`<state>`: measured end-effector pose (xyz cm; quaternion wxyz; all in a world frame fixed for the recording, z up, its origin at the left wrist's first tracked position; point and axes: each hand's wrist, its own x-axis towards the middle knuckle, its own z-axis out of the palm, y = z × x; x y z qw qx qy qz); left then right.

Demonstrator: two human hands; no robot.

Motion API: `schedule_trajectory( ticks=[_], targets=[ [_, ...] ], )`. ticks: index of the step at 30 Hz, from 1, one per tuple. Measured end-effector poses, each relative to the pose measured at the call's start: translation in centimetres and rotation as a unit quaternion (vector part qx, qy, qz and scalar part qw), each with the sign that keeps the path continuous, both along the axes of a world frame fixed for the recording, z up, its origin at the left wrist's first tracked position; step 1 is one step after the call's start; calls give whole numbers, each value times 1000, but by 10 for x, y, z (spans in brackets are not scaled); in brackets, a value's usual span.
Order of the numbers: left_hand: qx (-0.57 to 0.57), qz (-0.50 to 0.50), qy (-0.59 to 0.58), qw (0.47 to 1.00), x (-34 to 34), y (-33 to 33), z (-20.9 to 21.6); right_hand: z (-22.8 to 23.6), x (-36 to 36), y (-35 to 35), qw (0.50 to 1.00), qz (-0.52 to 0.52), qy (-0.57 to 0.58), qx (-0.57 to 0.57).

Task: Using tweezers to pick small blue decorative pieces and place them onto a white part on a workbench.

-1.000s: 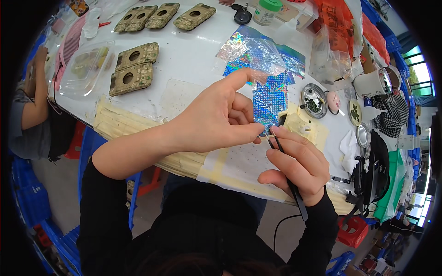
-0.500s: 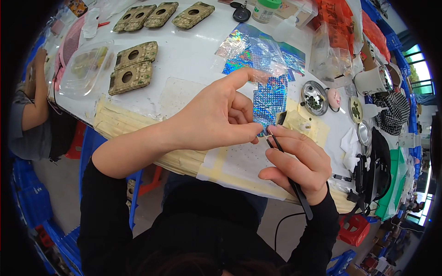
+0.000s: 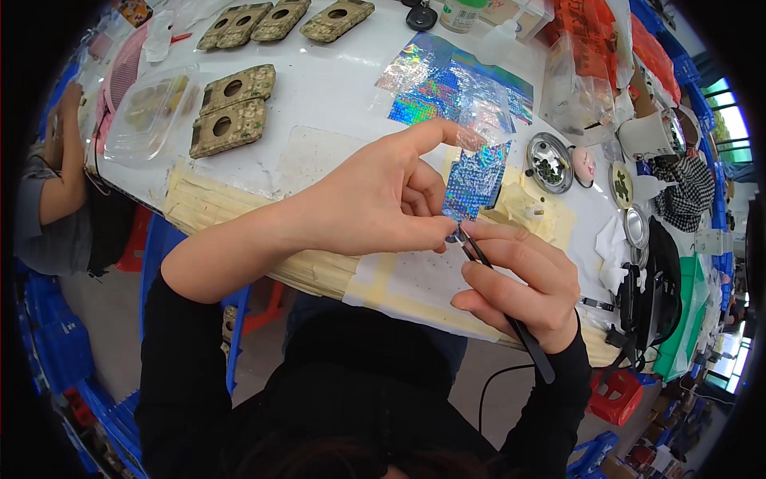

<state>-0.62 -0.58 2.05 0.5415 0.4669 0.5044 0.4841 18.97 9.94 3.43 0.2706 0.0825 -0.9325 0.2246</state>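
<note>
Tweezers (image 3: pixel 533 351) slim and black, gridded holographic film (image 3: pixel 477 177)

I can make out dark printed characters on the crumpled red plastic bag (image 3: pixel 581 48) at the upper right. Beside it, I see a bit of coloured lettering on the pale box (image 3: pixel 539 17), and there is a printed label on the green-lidded jar (image 3: pixel 460 16), its print too small for me to read.
</note>
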Motion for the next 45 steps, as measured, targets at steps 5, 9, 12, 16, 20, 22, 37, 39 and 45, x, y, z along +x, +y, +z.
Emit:
schedule_trajectory(
  ticks=[5, 9, 12, 16, 20, 22, 37, 39, 45],
  targets=[
    [-19, -6, -31, 999, 0, 0, 5, 0, 1, 1, 1000, 5, 13, -2],
    [-17, -12, -32, 999, -1, 1, 3, 0, 1, 1, 1000, 5, 15, 5],
    [-19, -11, -36, 999, -1, 1, 2, 1, 1, 0, 1000, 5, 13, 5],
    [-20, -10, -38, 999, -1, 0, 2, 0, 0, -1, 1000, 3, 7, 3],
    [-12, -16, -34, 999, -1, 1, 0, 2, 1, -2, 1000, -2, -3, 5],
    [-11, -14, -21, 1000, 0, 1, -1, 2, 1, -2, 1000, -2, -10, 8],
    [-56, -24, -91, 994, -1, 1, 3, 2, 3, -1, 1000, 8, -3, -12],
    [-61, -30, -101, 993, -2, 1, 4, 3, 4, 0, 1000, 9, 1, -23],
    [-59, -34, -102, 992, -2, 1, 6, 2, 6, 1, 999, 13, 3, -38]
  ],
)
